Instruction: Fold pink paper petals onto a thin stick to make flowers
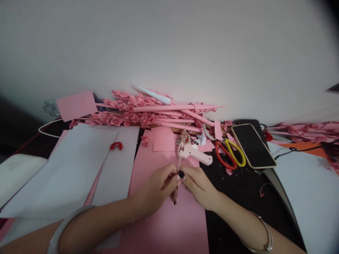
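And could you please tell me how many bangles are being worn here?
2: a wide, pale bangle on the left forearm, and a thin, silvery bangle on the right forearm. Others beyond the frame can't be ruled out.

At three o'clock, a smartphone [253,146] in a pale case lies screen up, its display dark. Around nine o'clock sit a partly hidden clear plastic bottle [51,108] and a curved white cable [39,130]. A pale wall [169,42] spans twelve.
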`<action>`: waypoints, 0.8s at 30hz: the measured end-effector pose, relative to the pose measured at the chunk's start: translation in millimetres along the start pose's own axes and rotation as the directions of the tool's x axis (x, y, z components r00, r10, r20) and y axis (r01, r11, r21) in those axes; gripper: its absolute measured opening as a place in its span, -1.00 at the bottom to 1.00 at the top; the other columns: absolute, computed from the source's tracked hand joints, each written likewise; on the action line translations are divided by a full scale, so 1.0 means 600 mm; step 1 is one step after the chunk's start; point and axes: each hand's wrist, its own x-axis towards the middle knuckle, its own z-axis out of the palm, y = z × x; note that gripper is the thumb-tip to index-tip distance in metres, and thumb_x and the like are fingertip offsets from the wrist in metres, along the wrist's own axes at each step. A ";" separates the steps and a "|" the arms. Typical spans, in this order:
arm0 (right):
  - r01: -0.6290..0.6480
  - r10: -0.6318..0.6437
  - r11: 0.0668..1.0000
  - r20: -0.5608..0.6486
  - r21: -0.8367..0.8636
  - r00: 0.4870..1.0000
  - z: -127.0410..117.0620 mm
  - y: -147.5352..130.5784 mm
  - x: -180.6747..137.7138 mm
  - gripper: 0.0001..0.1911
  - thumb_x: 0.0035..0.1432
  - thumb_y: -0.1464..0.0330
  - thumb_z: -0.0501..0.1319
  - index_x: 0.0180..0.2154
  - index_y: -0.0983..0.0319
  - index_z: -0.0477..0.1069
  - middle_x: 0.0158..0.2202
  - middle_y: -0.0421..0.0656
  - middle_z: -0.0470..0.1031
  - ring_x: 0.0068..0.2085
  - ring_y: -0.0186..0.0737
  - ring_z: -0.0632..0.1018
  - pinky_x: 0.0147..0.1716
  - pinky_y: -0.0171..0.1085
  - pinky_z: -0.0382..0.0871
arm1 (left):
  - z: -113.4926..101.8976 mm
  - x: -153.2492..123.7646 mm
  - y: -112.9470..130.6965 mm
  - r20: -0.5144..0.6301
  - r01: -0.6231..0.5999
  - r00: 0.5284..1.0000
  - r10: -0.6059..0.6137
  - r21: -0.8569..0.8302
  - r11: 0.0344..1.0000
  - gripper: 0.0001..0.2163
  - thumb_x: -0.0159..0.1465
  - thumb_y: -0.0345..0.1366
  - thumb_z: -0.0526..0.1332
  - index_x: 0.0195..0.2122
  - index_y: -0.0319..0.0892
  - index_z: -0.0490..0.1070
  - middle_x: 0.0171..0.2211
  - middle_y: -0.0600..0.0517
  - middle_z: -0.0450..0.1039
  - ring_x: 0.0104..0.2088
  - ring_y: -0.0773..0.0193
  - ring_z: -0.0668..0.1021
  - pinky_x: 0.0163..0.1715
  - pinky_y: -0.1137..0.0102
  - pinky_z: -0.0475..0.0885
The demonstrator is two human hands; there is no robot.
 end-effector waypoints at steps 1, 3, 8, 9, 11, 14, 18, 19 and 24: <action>-0.005 0.005 1.000 -0.007 -0.004 1.000 0.001 0.001 -0.001 -0.59 0.34 0.16 -0.16 -0.45 0.22 0.23 -0.53 -0.17 0.40 -0.45 -0.26 0.44 -0.38 -0.28 0.30 | 0.000 0.000 0.000 -0.001 -0.003 1.000 0.003 -0.009 1.000 -0.82 0.32 -0.32 -0.01 -0.45 -0.14 0.09 -0.66 0.20 0.28 -0.63 0.40 0.42 -0.55 0.48 0.36; -0.011 0.010 1.000 -0.030 -0.023 0.999 0.001 0.002 -0.002 -0.60 0.34 0.18 -0.15 -0.45 0.22 0.22 -0.53 -0.19 0.37 -0.46 -0.28 0.42 -0.40 -0.30 0.27 | 0.001 -0.001 -0.001 -0.001 -0.007 1.000 0.007 -0.039 0.999 -0.82 0.33 -0.28 -0.02 -0.43 -0.14 0.11 -0.66 0.20 0.29 -0.63 0.41 0.42 -0.55 0.48 0.37; 0.031 -0.040 0.993 -0.085 -0.111 0.996 0.000 0.005 -0.002 -0.68 0.34 0.30 -0.10 -0.46 0.22 0.18 -0.57 -0.27 0.23 -0.51 -0.34 0.31 -0.45 -0.35 0.19 | -0.001 0.000 0.000 0.001 0.011 1.000 -0.011 -0.153 0.988 -0.79 0.35 -0.21 -0.06 -0.42 -0.15 0.13 -0.66 0.18 0.29 -0.65 0.41 0.41 -0.58 0.48 0.38; 0.038 -0.050 0.990 -0.090 -0.135 0.995 -0.001 0.006 -0.002 -0.70 0.33 0.33 -0.09 -0.47 0.21 0.16 -0.58 -0.29 0.20 -0.53 -0.35 0.29 -0.46 -0.35 0.17 | -0.001 0.001 0.001 0.006 0.019 1.000 -0.018 -0.169 0.985 -0.78 0.35 -0.20 -0.06 -0.42 -0.16 0.14 -0.67 0.18 0.29 -0.66 0.41 0.42 -0.59 0.49 0.38; 0.046 -0.065 0.982 -0.100 -0.182 0.993 -0.002 0.009 -0.002 -0.73 0.31 0.39 -0.06 -0.48 0.21 0.13 -0.59 -0.31 0.15 -0.55 -0.37 0.24 -0.49 -0.36 0.14 | -0.003 0.003 0.002 0.012 0.040 0.999 -0.038 -0.199 0.979 -0.76 0.34 -0.16 -0.04 -0.41 -0.16 0.15 -0.67 0.18 0.29 -0.68 0.41 0.42 -0.63 0.51 0.37; 0.040 -0.073 0.969 -0.128 -0.243 0.989 -0.005 0.012 -0.003 -0.75 0.27 0.44 -0.05 -0.48 0.21 0.14 -0.60 -0.31 0.12 -0.57 -0.38 0.21 -0.53 -0.36 0.09 | -0.008 0.007 0.002 0.038 0.114 0.993 -0.108 -0.254 0.960 -0.70 0.32 -0.05 -0.03 -0.42 -0.17 0.17 -0.67 0.16 0.30 -0.73 0.42 0.40 -0.75 0.55 0.30; 0.000 -0.051 0.950 -0.154 -0.312 0.987 -0.009 0.013 -0.004 -0.73 0.25 0.42 -0.02 -0.52 0.22 0.17 -0.62 -0.28 0.15 -0.57 -0.36 0.20 -0.55 -0.34 0.05 | -0.019 0.014 0.004 0.191 0.281 0.954 -0.232 -0.298 0.912 -0.60 0.28 0.04 -0.03 -0.45 -0.22 0.24 -0.67 0.09 0.36 -0.79 0.44 0.37 -0.83 0.57 0.26; -0.005 -0.046 0.947 -0.152 -0.322 0.987 -0.010 0.013 -0.004 -0.72 0.25 0.42 -0.02 -0.53 0.22 0.17 -0.62 -0.28 0.15 -0.57 -0.35 0.20 -0.55 -0.33 0.05 | -0.023 0.016 0.006 0.240 0.312 0.940 -0.243 -0.313 0.897 -0.60 0.28 0.03 -0.02 -0.45 -0.23 0.27 -0.67 0.08 0.37 -0.80 0.44 0.37 -0.83 0.57 0.26; 0.012 -0.080 0.933 -0.174 -0.361 0.982 -0.012 0.015 -0.003 -0.70 0.24 0.43 -0.01 -0.56 0.21 0.08 -0.63 -0.31 0.07 -0.58 -0.38 0.14 -0.56 -0.34 0.00 | -0.036 0.021 0.017 0.273 0.362 0.925 -0.265 -0.420 0.832 -0.67 0.26 -0.07 0.09 -0.48 -0.23 0.30 -0.71 0.13 0.33 -0.81 0.49 0.29 -0.84 0.60 0.18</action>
